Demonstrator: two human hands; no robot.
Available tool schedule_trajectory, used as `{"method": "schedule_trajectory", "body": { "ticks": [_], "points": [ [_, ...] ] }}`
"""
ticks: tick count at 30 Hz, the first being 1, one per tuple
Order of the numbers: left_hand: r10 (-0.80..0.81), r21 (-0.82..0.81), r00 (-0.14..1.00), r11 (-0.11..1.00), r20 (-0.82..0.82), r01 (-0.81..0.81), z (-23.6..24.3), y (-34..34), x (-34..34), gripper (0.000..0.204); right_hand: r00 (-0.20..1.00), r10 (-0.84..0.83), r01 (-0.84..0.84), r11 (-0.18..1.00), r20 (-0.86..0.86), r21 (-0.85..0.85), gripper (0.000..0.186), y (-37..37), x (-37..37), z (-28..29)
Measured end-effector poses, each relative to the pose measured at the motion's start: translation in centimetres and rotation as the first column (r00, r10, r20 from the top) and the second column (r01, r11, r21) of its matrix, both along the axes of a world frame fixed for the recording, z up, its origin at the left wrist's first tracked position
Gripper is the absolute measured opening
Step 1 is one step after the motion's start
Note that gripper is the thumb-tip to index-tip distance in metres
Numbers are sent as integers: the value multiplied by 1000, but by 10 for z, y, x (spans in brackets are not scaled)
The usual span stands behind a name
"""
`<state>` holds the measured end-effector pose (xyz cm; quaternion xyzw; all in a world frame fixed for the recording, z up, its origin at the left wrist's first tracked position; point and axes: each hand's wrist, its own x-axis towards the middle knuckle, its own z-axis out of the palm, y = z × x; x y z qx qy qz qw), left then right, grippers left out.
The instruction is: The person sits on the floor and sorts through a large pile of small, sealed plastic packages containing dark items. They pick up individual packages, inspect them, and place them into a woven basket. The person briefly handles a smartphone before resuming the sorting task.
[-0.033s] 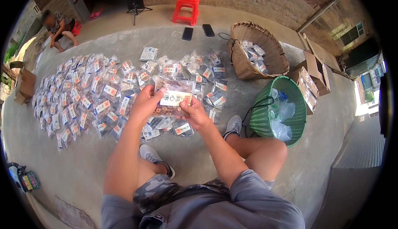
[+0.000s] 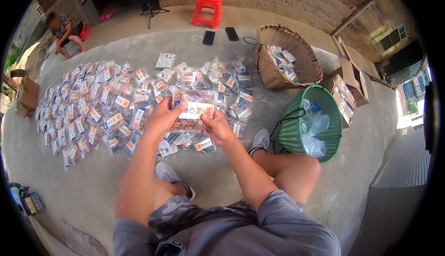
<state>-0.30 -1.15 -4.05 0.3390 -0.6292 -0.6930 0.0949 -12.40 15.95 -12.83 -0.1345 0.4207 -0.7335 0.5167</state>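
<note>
Both my hands hold a clear plastic bag point(image 2: 187, 124) of brown ringed pieces with a cream paper label and red square mark. My left hand point(image 2: 164, 114) grips its left side, thumb over the label's edge; my right hand point(image 2: 215, 124) pinches its right end, thumb on the label. Beneath and around it on the concrete lies a wide spread of similar labelled bags point(image 2: 92, 98), some with darker contents, heaped densest at the left.
A woven bamboo basket point(image 2: 306, 70) holding packets, a green basket point(image 2: 329, 131) with plastic items and cardboard boxes point(image 2: 347, 77) stand right. Two phones point(image 2: 232, 34), a red stool point(image 2: 207, 1) and a tripod point(image 2: 149, 12) are behind. Another person point(image 2: 67, 36) crouches upper left.
</note>
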Motion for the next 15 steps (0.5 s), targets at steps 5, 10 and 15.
{"method": "schedule_trajectory", "body": {
  "ticks": [5, 10, 15],
  "points": [
    [-36, 159, 995, 986, -93, 50, -1, -1, -1, 46, 987, 12, 1, 997, 160, -82, 57, 2, 0, 5],
    [12, 12, 1000, 1000, -10, -12, 4, -2, -6, 48, 995, 75, -71, 996, 65, -51, 54, 7, -1, 1],
    [-2, -168, 995, 986, 103, 19, 9, 0, -8, 46, 995, -48, 46, 999, -89, -24, 41, 0, -7, 7]
  ]
}}
